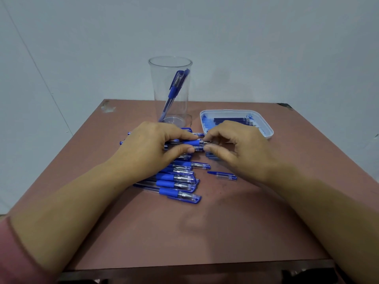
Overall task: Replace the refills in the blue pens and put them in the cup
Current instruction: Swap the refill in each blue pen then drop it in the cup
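My left hand [151, 144] grips a blue pen [192, 142] by its rubber grip, thumb below and fingers above. My right hand [235, 144] pinches the pen's metal tip end between thumb and forefinger. Both hands hover over a pile of blue pens [178, 179] lying side by side on the table. A loose pen cap [224, 175] lies to the right of the pile. The tall clear cup [170, 89] stands at the back with one or two blue pens leaning inside. A white tray [268, 132] of dark blue refills sits behind my right hand.
The brown table [205, 232] ends in a near edge at the bottom and a far edge just behind the cup. A plain pale wall rises behind it. A pink sleeve shows at the lower left.
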`<state>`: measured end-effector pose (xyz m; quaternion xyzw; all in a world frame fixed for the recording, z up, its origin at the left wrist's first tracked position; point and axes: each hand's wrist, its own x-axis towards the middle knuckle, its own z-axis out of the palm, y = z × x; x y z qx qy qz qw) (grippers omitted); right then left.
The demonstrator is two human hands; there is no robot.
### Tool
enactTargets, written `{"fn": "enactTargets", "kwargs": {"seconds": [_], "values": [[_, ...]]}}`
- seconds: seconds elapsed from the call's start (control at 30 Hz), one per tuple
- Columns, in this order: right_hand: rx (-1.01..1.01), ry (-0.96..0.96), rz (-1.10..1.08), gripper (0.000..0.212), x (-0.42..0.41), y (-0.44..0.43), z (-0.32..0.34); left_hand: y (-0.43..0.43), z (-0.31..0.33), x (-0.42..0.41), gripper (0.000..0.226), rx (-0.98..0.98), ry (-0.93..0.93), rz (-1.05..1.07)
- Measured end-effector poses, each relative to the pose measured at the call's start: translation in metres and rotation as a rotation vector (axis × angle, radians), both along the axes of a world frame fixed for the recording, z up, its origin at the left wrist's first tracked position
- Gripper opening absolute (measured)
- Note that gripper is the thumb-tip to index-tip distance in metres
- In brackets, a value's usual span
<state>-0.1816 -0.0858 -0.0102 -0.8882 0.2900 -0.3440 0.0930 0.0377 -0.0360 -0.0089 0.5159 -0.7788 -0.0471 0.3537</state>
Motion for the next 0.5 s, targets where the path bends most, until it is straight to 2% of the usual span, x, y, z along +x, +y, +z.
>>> {"fn": "enactTargets", "kwargs": {"seconds": [0.17,0.3,0.47,0.5], "values": [[0.075,0.013,-0.01,0.025,-0.0023,0.0019,0.0012,-0.0003,-0.0009,0.0003,0.026,0.003,0.018,0.004],[0.02,0.013,-0.002,0.01,0.0,0.0009,0.0012,-0.0003,-0.0007,0.0002,0.026,-0.002,0.008,0.0],[0.101,0.002,-0.006,0.025,-0.0021,0.0017,0.0014,-0.0005,-0.0006,0.0003,0.026,0.007,0.025,-0.004],[0.094,-0.007,-0.005,0.023,-0.0016,0.0024,0.0014,-0.0001,-0.0005,0.0002,0.026,0.009,0.028,-0.006]]}}
